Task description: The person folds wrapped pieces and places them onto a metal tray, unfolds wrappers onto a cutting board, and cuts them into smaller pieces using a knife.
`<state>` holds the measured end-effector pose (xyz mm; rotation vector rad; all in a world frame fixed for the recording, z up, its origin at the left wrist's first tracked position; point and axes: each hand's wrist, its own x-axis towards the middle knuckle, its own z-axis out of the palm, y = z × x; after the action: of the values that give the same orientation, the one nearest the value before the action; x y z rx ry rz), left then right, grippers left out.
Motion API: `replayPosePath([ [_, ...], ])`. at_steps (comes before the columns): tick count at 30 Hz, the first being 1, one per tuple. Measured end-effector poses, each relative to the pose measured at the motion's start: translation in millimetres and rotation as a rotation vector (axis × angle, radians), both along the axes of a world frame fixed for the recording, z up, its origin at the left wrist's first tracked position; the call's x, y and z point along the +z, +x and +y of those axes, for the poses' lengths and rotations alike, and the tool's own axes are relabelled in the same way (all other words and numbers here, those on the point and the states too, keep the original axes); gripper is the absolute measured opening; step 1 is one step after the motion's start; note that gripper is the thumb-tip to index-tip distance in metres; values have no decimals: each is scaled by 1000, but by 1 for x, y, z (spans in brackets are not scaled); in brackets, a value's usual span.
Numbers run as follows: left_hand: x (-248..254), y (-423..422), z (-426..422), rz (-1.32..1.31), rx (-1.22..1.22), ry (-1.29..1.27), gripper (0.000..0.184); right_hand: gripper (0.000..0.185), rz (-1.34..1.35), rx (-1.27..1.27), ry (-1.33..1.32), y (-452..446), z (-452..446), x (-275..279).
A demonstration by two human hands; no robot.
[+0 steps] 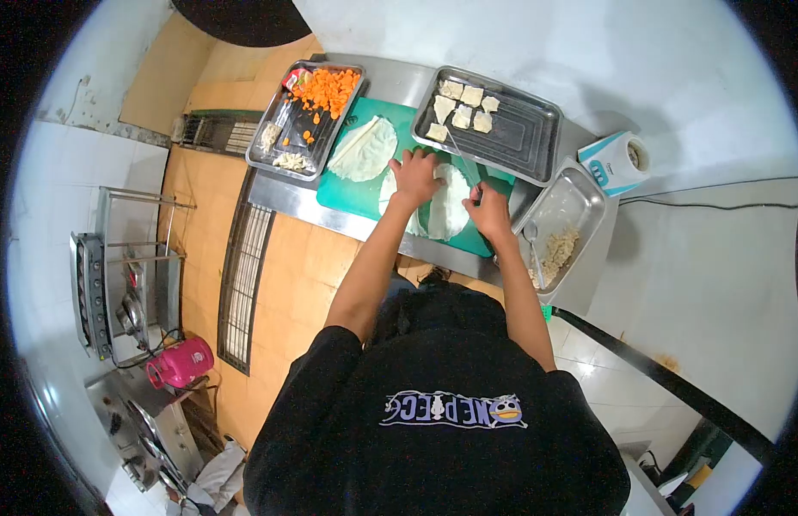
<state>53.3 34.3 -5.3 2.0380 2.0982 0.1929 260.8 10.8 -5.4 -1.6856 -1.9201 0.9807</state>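
My right hand [488, 211] is closed around the handle of a knife [465, 164], whose blade points up and away toward the far tray. Flat on a pale dough sheet [451, 206] lies my left hand [416, 176], fingers spread. The sheet is round and thin, seemingly in pieces, and partly hidden under the left hand. Another round dough sheet [365, 148], with a folded strip across it, rests to the left on the green cutting board [339, 193]. Behind the board, a metal tray [519, 142] holds several small pale square pieces [472, 95].
At left a metal tray [309, 175] carries chopped carrots [328, 90] and small pale heaps. To the right, a deeper metal pan [588, 185] contains a crumbly pale mixture [560, 249] and a spoon [535, 249]. A white-and-blue box [612, 163] stands by the wall.
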Motion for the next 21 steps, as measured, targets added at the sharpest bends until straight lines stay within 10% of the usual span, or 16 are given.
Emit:
replayPosePath([
  [6,9,-14,13,-151,-116,-100,33,23,-26,-31,-3,-2,-1,-1],
  [21,-6,-12,-17,-783,-17,-6,69,26,9,-79,-24,-1,-5,4],
])
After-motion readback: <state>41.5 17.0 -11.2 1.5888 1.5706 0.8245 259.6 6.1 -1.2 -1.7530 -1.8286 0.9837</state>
